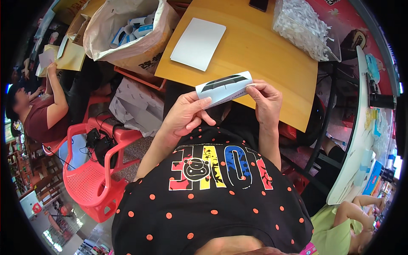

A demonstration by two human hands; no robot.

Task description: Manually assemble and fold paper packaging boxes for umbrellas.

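Here's the curled umbrella card (225, 87), up by the wooden table (259, 46)'s near edge, long axis spanning hand to hand: left hand (191, 111) pinching one end, right hand (266, 100) the other.

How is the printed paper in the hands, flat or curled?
Curled: the printed paper has bowed ends. Whether it closes into a full tube, I cannot tell.

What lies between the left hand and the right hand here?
In the head view, a curled sheet spans the gap, its left end in the left hand, its right end in the right hand.
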